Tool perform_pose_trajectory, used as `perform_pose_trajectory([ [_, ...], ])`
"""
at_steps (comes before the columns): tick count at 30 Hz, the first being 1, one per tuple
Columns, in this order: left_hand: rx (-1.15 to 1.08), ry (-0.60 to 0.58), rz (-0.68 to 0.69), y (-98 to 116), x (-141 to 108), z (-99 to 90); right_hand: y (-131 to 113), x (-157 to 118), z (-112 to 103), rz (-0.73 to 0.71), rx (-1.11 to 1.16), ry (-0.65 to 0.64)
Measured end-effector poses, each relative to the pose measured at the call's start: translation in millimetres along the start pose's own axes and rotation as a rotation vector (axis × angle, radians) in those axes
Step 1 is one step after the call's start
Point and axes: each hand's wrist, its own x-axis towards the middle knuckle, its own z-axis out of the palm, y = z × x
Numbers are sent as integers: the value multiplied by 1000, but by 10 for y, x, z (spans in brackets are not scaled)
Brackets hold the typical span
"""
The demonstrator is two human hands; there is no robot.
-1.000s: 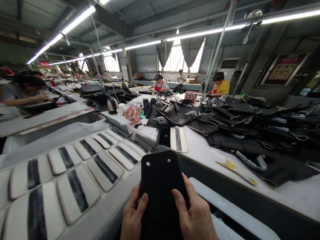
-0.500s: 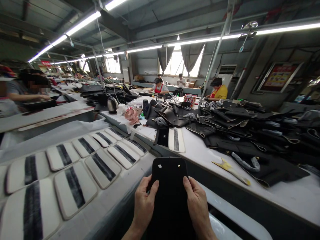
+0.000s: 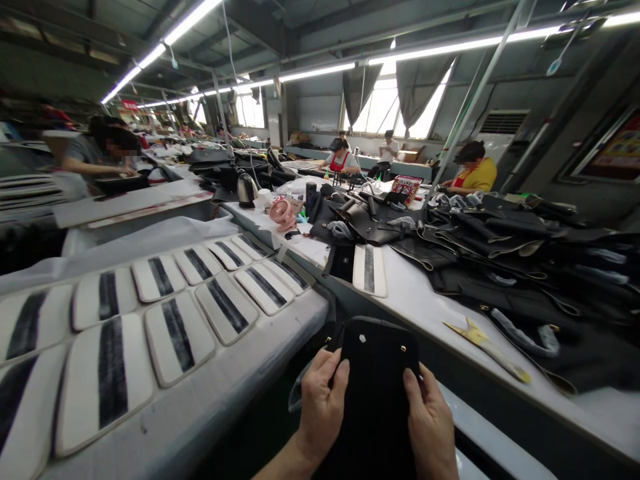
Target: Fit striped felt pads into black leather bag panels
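Note:
Between my two hands is a black bag flap (image 3: 377,400) with rounded top corners. Near its top edge are a small gold stud (image 3: 403,349) on the right and a white spot (image 3: 363,339) on the left. My left hand (image 3: 323,400) grips its left edge, thumb on the face. Opposite, my right hand (image 3: 429,417) pinches the right edge the same way. Behind my left hand, a clear plastic-wrapped loop (image 3: 295,393) shows in part. The flap's lower end runs out of view into dark shadow.
White panels (image 3: 180,340) with black stripes lie in rows on the left table. On the right table are one more striped panel (image 3: 370,270), a yellow-handled tool (image 3: 487,350), a pink fan (image 3: 283,215), a kettle (image 3: 247,190) and piled black bags (image 3: 500,247). Co-workers sit farther back.
The view has turned left, so the tables and hands appear farther right. Both hands keep hold of the flap, which is slightly tilted now. A wrapped loop has come into sight behind it.

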Motion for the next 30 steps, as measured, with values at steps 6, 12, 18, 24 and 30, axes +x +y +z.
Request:
perform_pose_trajectory([
  [6, -17, -35, -39, -49, -20, 75, 148, -23, -74, 46, 68, 0],
  [12, 8, -67, -83, -27, 182, 101, 151, 7, -73, 22, 37, -48],
  [18, 19, -68, -42, -117, 262, 208, 254, 40, -36, -65, -115, 28],
  [24, -14, -64, -32, -253, 277, 232, 237, 13, 8, -63, -111, 47],
  [30, -58, -81, -79, -397, 261, 173, 144, -1, 51, -65, -7, -12],
])
